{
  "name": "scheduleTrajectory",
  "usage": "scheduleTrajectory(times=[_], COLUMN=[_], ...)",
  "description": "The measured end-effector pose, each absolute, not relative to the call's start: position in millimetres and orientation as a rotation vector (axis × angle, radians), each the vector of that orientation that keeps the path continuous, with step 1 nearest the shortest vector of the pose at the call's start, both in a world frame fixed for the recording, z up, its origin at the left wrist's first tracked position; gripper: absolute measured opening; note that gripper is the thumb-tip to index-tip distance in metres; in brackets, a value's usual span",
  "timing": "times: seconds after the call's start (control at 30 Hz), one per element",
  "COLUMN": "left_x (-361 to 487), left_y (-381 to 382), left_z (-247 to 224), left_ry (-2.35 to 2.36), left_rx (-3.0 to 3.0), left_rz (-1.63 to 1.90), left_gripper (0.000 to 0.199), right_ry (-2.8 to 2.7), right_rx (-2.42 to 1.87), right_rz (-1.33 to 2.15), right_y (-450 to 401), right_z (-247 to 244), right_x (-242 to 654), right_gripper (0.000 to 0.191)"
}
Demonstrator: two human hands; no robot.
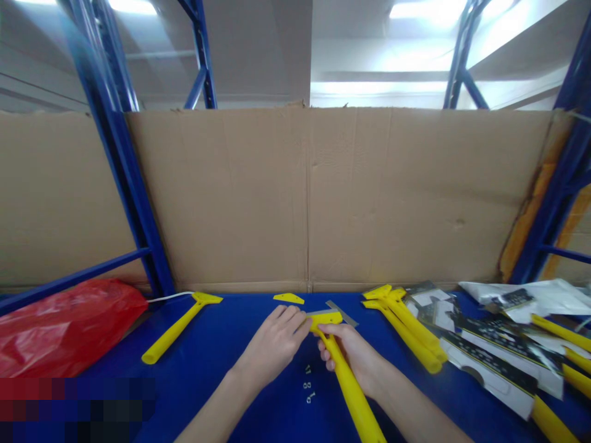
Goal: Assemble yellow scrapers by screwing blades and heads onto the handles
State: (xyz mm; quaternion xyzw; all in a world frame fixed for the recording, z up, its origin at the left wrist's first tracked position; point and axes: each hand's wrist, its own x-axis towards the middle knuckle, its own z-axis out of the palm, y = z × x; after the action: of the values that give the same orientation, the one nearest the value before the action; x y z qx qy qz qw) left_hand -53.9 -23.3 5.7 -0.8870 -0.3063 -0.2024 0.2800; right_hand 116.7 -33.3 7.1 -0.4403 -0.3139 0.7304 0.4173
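My right hand [344, 351] is wrapped around the neck of a yellow long-handled scraper [351, 387], whose handle slants down toward the bottom edge. My left hand [281, 341] pinches the left end of the scraper's head, where a thin metal blade strip shows along the top. The fingertips partly hide that end. Just behind the head, flat metal blades [349, 319] lie on the blue surface. A loose yellow trapezoid piece [289, 298] rests farther back. Several tiny metal parts [308, 386] sit between my forearms, too small to name.
A yellow scraper [178, 329] lies at left, near a red plastic bag [101, 323]. To the right are more yellow scrapers [406, 329] and printed card packages [494, 363] with clear plastic. A cardboard wall [305, 197] and blue rack posts [133, 197] bound the blue surface.
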Motion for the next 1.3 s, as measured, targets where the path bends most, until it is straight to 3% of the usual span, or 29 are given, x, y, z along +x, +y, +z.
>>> scheduleTrajectory(times=[0.17,0.6,0.83,0.97,1.13,1.23,1.3], left_x=[-54.1,-56.2,-59.3,-60.5,-57.8,-58.9,-60.5], left_y=[-24.1,-13.9,-13.8,-13.2,-17.3,-18.2,-17.5], left_z=[3.4,-15.2,-14.8,-10.4,-1.1,0.9,1.5], left_ry=[-0.689,-0.984,-1.444,-1.773,-1.681,-1.732,-1.823], left_rx=[-2.265,-2.444,-2.560,-2.614,-2.842,-2.814,-2.738], left_rz=[-0.618,-1.096,-1.379,-1.346,-1.358,-1.317,-1.276], left_gripper=[0.025,0.024,0.048,0.038,0.024,0.026,0.039], right_ry=[-0.805,-0.836,-0.831,-0.831,-0.844,-0.856,-0.877], right_rx=[-1.100,-1.049,-1.056,-1.057,-1.047,-1.039,-1.036], right_rz=[1.827,1.755,1.745,1.740,1.743,1.747,1.745], right_y=[-33.7,-36.5,-37.2,-37.5,-37.5,-37.2,-37.5], right_z=[9.2,8.4,8.7,8.5,7.9,7.6,6.9], right_x=[117.1,115.8,115.0,114.4,115.2,115.3,114.7], right_gripper=[0.019,0.014,0.015,0.013,0.011,0.010,0.009])
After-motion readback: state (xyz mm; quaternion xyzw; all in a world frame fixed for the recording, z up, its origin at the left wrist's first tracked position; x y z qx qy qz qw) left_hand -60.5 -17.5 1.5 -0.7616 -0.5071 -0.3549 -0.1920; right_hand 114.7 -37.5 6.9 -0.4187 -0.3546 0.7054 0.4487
